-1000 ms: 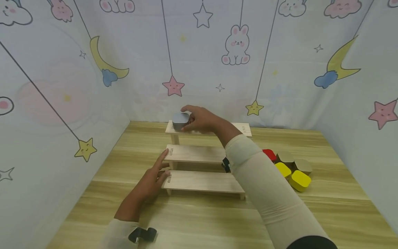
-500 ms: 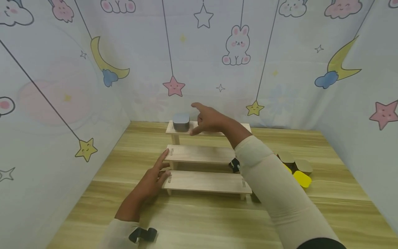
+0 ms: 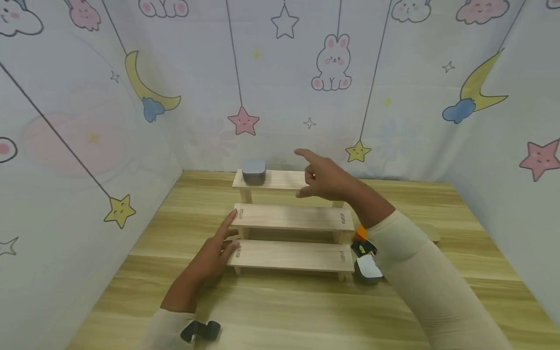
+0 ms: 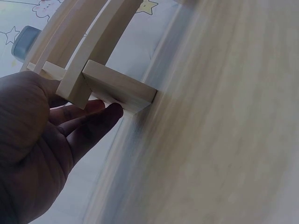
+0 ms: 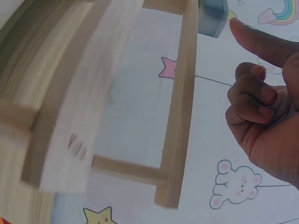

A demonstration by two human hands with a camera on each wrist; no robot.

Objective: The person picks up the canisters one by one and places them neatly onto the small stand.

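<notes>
A three-step wooden stand (image 3: 290,217) is in front of me. On the left end of its top step sits a grey block (image 3: 253,172) with rounded corners, also visible in the right wrist view as a block (image 5: 213,17). My left hand (image 3: 214,256) touches the stand's left side, index finger at the middle step and thumb on the bottom step. In the left wrist view, its fingers (image 4: 88,128) lie straight against the wooden leg. My right hand (image 3: 325,177) hovers before the top step's right part, holding nothing, index finger and thumb extended, the others curled.
Right of the stand are a dark grey block (image 3: 369,269) with a pale top, an orange block (image 3: 360,233) and a tan block (image 3: 429,232), partly behind my right sleeve (image 3: 433,277). A black wrist device (image 3: 364,248) hangs below my right arm. Patterned white cloth surrounds the wood-grain table.
My right hand has let go of the grey block and moved right, away from it. The block stays on the top step. The left hand has not moved.
</notes>
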